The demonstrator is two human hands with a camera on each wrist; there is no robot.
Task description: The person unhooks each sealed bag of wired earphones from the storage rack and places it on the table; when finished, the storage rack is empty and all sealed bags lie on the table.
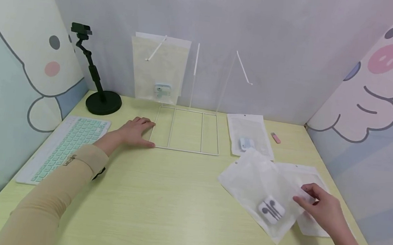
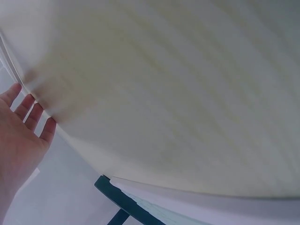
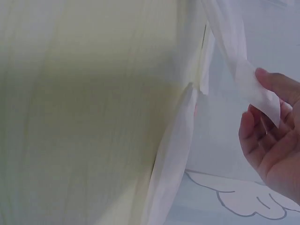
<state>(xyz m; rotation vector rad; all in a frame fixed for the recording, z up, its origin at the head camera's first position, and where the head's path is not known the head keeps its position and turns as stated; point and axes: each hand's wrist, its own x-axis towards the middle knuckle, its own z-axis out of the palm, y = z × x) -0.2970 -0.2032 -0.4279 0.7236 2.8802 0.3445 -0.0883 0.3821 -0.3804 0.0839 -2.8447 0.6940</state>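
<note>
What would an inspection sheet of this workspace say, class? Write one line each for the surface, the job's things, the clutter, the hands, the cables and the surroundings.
Surface: pale yellow-green table, bare in the middle.
Job's things: frosted bag with earphones lying flat; another bag partly beneath it; third bag behind; white wire rack, one bag hung on a peg.
Clutter: mint keyboard, black stand, small pink item.
Hands: left hand rests flat by the rack's base; right hand pinches the earphone bag's edge.
Cables: nothing seen.
Surroundings: grey back wall, cartoon-printed side panels.
</note>
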